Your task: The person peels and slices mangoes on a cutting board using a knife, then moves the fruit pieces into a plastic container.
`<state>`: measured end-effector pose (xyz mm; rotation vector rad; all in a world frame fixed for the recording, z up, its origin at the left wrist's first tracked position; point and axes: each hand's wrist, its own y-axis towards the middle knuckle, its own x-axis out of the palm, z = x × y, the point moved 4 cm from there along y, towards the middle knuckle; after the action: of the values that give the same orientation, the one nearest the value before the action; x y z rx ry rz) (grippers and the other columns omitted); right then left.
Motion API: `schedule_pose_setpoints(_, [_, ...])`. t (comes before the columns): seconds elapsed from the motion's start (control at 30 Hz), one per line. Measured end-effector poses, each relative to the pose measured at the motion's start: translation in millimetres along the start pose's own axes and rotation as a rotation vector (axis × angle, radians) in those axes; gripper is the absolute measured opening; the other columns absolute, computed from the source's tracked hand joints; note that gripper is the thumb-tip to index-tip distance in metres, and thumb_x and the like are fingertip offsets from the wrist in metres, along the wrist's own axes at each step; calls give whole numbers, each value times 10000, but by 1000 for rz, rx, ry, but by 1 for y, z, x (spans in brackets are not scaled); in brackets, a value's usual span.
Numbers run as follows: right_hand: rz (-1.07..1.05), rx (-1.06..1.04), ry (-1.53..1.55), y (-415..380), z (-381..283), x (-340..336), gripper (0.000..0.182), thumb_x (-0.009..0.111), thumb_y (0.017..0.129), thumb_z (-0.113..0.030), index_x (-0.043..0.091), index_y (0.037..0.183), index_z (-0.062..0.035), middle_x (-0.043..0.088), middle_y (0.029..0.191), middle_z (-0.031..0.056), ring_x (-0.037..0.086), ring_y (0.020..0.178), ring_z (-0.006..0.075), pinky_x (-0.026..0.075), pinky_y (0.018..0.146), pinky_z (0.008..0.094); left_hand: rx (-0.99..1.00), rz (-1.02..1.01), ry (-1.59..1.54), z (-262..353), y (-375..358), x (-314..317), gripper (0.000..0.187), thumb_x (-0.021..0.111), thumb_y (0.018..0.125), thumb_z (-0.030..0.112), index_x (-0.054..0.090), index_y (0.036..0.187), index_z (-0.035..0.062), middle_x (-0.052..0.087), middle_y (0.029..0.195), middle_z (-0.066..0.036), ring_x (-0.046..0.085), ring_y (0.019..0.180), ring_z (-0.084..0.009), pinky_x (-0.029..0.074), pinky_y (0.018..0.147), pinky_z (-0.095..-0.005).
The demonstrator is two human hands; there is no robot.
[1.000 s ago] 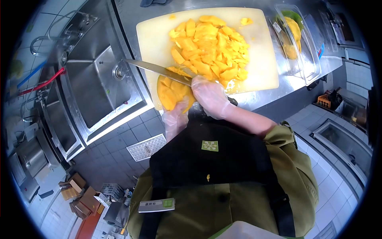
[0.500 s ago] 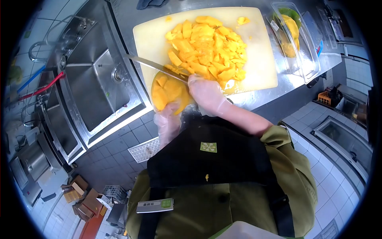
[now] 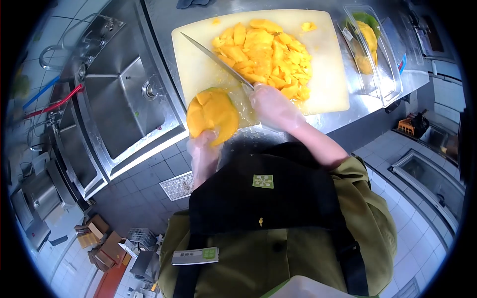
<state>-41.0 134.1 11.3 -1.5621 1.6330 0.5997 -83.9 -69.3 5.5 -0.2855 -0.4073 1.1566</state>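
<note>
My right hand [image 3: 276, 108], in a clear glove, is closed on the handle of a long knife [image 3: 214, 58]. Its blade slants up and left over the pale cutting board [image 3: 330, 82], along the edge of a heap of mango pieces [image 3: 266, 52]. Closed on the near side of a large piece of peeled mango [image 3: 213, 115], my gloved left hand [image 3: 204, 149] holds it at the board's front left corner. Cut lines show on its top, and a little green skin shows at its rim. The left fingertips are partly hidden by the fruit.
A steel sink [image 3: 121, 99] lies left of the board. To the right, a clear plastic container [image 3: 390, 82] stands by another with mango and green skin [image 3: 368, 44]. A dark cloth [image 3: 191, 3] lies at the back.
The knife has moved off the mango, up and to the right, toward the heap of pieces. My left hand still holds the mango, whose top is now uncovered.
</note>
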Motion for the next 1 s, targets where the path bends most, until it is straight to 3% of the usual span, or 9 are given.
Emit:
schedule_pose_setpoints(0.13, [-15, -116, 4, -9, -8, 5, 107, 515, 752, -11, 607, 737, 41, 597, 810, 201, 616, 783, 341, 507, 718, 418, -43, 19, -142, -2, 4, 0, 260, 537, 759, -42, 575, 1016, -31, 615, 1095, -150, 607, 997, -260, 479, 872, -318])
schedule_pose_setpoints(0.27, [-24, 23, -65, -14, 10, 24, 112, 524, 740, -39, 618, 736, 22, 593, 792, 161, 603, 766, 307, 506, 700, 383, -205, -49, -256, 3, 16, -2, 606, 530, 695, 53, 443, 1290, -20, 554, 1187, -158, 579, 1081, -296, 488, 934, -383])
schedule_pose_setpoints(0.33, [69, -61, -202, -25, 5, 2, 114, 527, 754, -56, 621, 761, 8, 583, 752, 140, 597, 742, 290, 501, 672, 363, -151, -170, 54, 4, 25, -13, 579, 531, 698, 37, 470, 1271, -24, 578, 1152, -147, 593, 1059, -284, 495, 924, -387])
schedule_pose_setpoints(0.4, [66, -43, -176, -30, -6, -22, 146, 512, 808, -92, 604, 810, 21, 586, 751, 173, 598, 733, 326, 492, 660, 396, -169, -194, 30, 5, 31, -12, 546, 550, 714, 18, 496, 1255, -26, 597, 1128, -135, 605, 1039, -269, 500, 916, -383])
schedule_pose_setpoints(0.5, [-21, 58, 83, -37, -15, -38, 206, 486, 894, -135, 560, 860, 54, 600, 775, 250, 605, 720, 414, 480, 647, 478, -261, -88, -328, 13, 37, 11, 499, 614, 758, -3, 521, 1248, -20, 616, 1118, -114, 616, 1019, -237, 503, 907, -360])
schedule_pose_setpoints(0.57, [20, 11, 235, -41, -19, -38, 172, 497, 875, -115, 547, 815, 38, 595, 746, 226, 602, 681, 408, 483, 617, 472, -259, -27, -311, 12, 40, 14, 491, 664, 788, -3, 523, 1259, -11, 623, 1127, -102, 620, 1012, -214, 504, 902, -342])
schedule_pose_setpoints(0.67, [-20, -153, -57, -46, -25, -31, 109, 514, 838, -83, 524, 782, 9, 573, 701, 200, 599, 645, 382, 478, 568, 456, -122, -99, -260, 18, 37, 23, 478, 705, 812, 26, 532, 1257, 8, 625, 1138, -81, 625, 997, -188, 499, 900, -311])
schedule_pose_setpoints(0.77, [54, -279, 122, -43, -22, -34, 64, 528, 811, -69, 525, 796, -6, 556, 667, 173, 591, 597, 364, 473, 537, 437, -120, -106, -129, 16, 33, 24, 556, 684, 791, 8, 476, 1307, 24, 593, 1185, -90, 600, 1052, -218, 487, 928, -334])
schedule_pose_setpoints(1.0, [17, -67, -148, -27, -15, -25, 59, 532, 800, -61, 533, 797, -2, 566, 694, 165, 607, 650, 329, 480, 561, 415, -42, -158, 41, 7, 28, 29, 457, 756, 779, 43, 568, 1195, 28, 643, 1091, -51, 610, 935, -135, 501, 833, -273])
